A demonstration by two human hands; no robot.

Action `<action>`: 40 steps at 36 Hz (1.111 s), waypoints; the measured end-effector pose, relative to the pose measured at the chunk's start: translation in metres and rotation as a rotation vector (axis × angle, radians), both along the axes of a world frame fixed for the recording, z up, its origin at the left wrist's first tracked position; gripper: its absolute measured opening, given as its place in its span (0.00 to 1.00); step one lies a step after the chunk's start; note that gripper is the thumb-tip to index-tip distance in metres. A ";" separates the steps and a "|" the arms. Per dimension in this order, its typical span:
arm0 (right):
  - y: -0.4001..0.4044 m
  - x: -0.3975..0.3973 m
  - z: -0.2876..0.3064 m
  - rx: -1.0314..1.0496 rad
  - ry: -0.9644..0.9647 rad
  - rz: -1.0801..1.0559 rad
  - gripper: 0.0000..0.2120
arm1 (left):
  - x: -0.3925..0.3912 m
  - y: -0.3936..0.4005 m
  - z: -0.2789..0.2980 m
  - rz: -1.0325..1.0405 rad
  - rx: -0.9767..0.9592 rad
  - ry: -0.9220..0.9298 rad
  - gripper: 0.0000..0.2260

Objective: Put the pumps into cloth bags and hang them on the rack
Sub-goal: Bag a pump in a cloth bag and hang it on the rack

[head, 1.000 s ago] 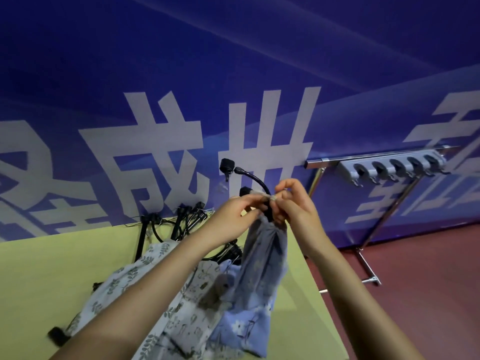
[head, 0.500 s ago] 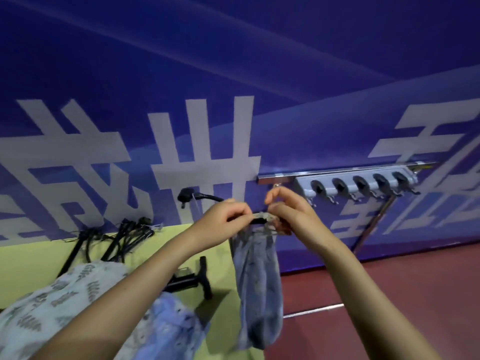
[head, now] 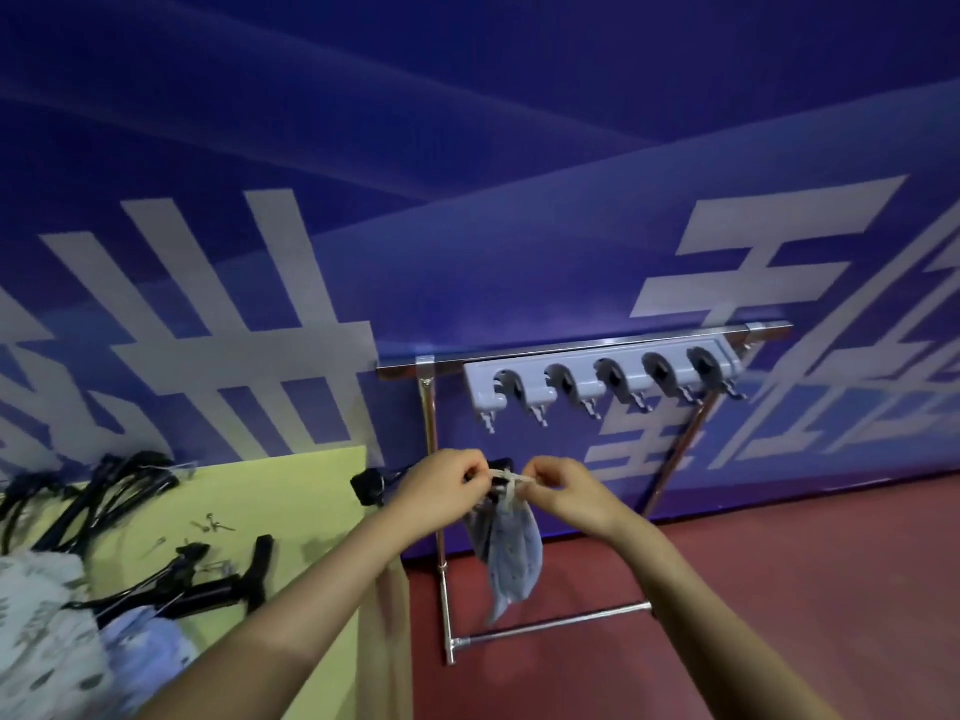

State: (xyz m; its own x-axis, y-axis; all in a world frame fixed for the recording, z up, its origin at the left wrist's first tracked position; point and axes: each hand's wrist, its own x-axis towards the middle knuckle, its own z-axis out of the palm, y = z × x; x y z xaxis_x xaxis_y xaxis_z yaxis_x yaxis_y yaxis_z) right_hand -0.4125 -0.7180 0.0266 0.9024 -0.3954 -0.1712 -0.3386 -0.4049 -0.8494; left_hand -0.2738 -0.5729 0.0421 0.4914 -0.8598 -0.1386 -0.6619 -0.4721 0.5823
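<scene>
Cloth bag (head: 511,553) hanging between both hands — left hand (head: 441,491), right hand (head: 563,491) pinching drawstring

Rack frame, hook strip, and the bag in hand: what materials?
Rack frame: looks like polished metal tubing, mirror glints. Hook strip: likely moulded plastic, matte grey, rounded clips. Bag: soft printed cloth, pale blue, hanging limp in folds.

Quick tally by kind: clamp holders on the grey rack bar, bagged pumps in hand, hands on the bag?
Clamp holders on the grey rack bar: 5, all empty
Blue cloth bag with a pump, held at its drawstring: 1
Hands on the bag, left hand and right hand: 2
Total: 8
</scene>
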 end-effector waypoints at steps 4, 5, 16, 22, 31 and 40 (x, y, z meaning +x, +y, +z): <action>-0.020 0.011 -0.022 0.168 -0.085 -0.087 0.11 | 0.009 -0.025 -0.012 0.089 0.015 0.072 0.10; -0.023 0.016 -0.027 0.193 -0.099 -0.115 0.11 | 0.012 -0.030 -0.015 0.103 0.029 0.075 0.10; -0.031 0.074 -0.065 0.310 -0.136 -0.267 0.10 | 0.042 -0.056 -0.039 0.208 0.158 0.042 0.09; -0.028 0.083 -0.071 0.286 -0.277 -0.292 0.10 | 0.053 -0.061 -0.044 0.176 0.082 0.038 0.08; -0.034 0.093 -0.084 0.318 -0.313 -0.330 0.10 | 0.062 -0.069 -0.058 0.168 0.034 0.020 0.10; -0.032 0.095 -0.093 0.428 -0.267 -0.323 0.05 | 0.058 -0.078 -0.071 0.179 0.072 0.113 0.11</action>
State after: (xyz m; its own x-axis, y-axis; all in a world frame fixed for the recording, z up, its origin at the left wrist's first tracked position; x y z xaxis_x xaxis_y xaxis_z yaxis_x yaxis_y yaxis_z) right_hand -0.3173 -0.7499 -0.0668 0.7819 -0.6027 -0.1592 -0.1395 0.0797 -0.9870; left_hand -0.2154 -0.6508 -0.0293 0.6135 -0.7458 -0.2598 -0.4957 -0.6197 0.6084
